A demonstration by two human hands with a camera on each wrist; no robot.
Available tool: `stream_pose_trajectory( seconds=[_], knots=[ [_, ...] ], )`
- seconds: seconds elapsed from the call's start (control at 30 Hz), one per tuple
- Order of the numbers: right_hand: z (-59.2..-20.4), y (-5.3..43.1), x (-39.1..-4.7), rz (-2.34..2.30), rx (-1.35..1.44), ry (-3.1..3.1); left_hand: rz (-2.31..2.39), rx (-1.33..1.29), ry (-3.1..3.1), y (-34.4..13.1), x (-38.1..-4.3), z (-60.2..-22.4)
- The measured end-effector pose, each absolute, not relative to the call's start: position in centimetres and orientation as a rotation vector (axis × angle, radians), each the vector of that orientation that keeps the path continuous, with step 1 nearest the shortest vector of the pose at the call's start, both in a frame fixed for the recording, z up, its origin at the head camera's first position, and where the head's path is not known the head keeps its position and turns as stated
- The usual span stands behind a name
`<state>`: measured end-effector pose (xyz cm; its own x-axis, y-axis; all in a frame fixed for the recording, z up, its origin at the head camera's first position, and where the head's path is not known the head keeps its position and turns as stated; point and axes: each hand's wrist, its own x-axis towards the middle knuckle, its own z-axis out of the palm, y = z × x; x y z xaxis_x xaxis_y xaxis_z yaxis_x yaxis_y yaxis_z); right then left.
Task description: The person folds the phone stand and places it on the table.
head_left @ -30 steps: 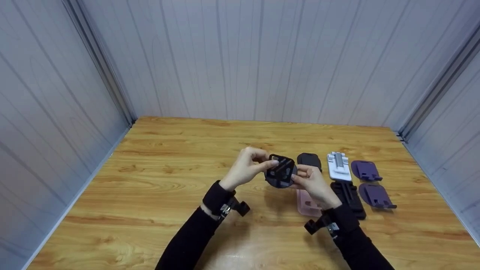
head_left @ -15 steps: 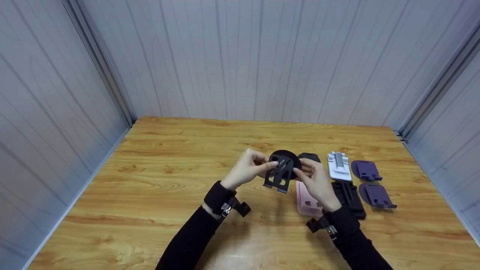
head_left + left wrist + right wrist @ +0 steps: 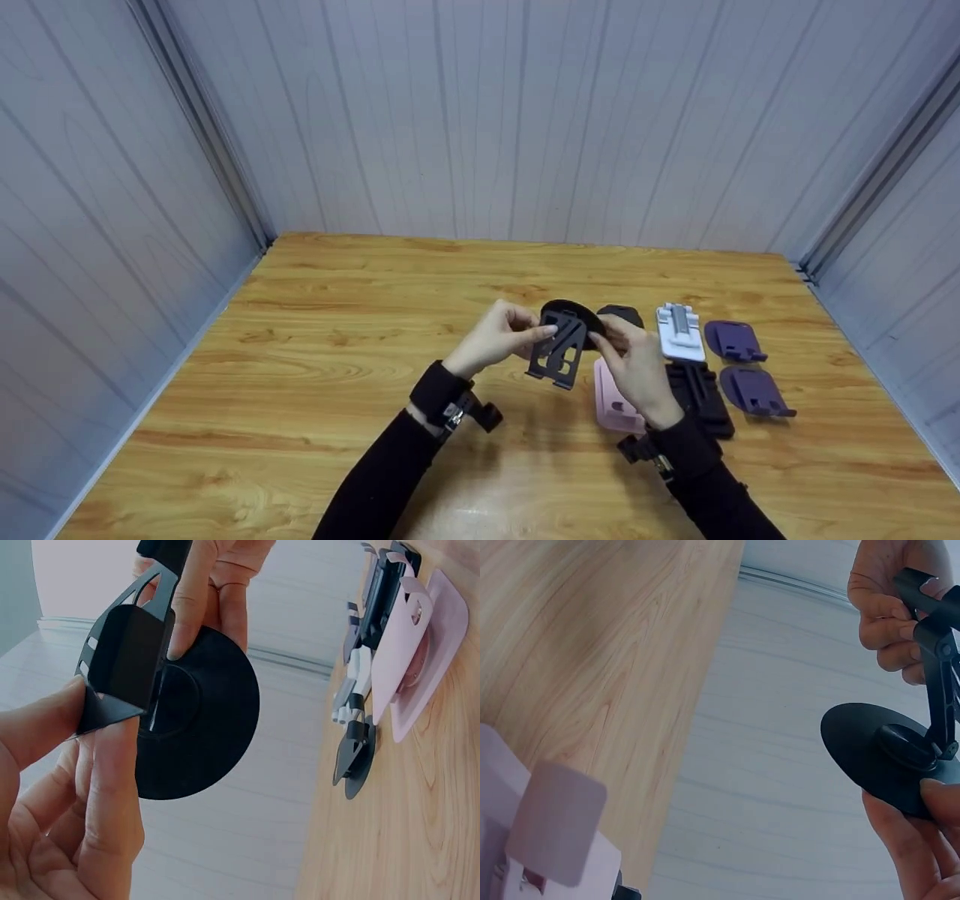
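Above the table, a black folding phone stand [image 3: 556, 351] is held up between both hands. Its slotted plate is swung away from the round base [image 3: 225, 712], joined by a hinged arm [image 3: 939, 682]. The left hand [image 3: 491, 339] pinches an edge of the plate between thumb and fingers. On the other side, the right hand [image 3: 636, 367] pinches the rim of the round base, thumb on the upper face, as the right wrist view shows. Right behind the right hand, a pink phone stand [image 3: 616, 405] and a dark grey stand [image 3: 621, 313] lie partly hidden.
Further right on the wooden table [image 3: 337, 337] lie a white stand [image 3: 679, 334], a black stand [image 3: 701, 401] and two purple stands [image 3: 733, 341]. Panelled walls [image 3: 480, 120] close off the back and both sides.
The stand was folded flat a second ago. Its round base has swung up and back from the plate, and tilts further now. The right hand moved slightly up with it.
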<state>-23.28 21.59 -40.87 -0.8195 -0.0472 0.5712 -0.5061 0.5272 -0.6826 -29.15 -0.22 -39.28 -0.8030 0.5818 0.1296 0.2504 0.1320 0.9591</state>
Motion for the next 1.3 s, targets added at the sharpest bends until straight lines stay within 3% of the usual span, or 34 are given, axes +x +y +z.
stream_pose_trajectory(
  seconds=[0.93,1.1,1.3],
  knots=[
    [-40.7,21.8,-23.2,1.120,0.543,-2.141,1.757,0.870,2.228,0.2,-28.5,-39.1],
    [-40.0,22.0,-22.7,1.214,0.514,-2.160,1.738,0.949,2.543,0.4,-28.0,-38.6],
    [-39.3,22.1,-22.3,1.511,0.412,-2.256,1.721,0.924,2.301,0.3,-27.8,-38.2]
  ],
)
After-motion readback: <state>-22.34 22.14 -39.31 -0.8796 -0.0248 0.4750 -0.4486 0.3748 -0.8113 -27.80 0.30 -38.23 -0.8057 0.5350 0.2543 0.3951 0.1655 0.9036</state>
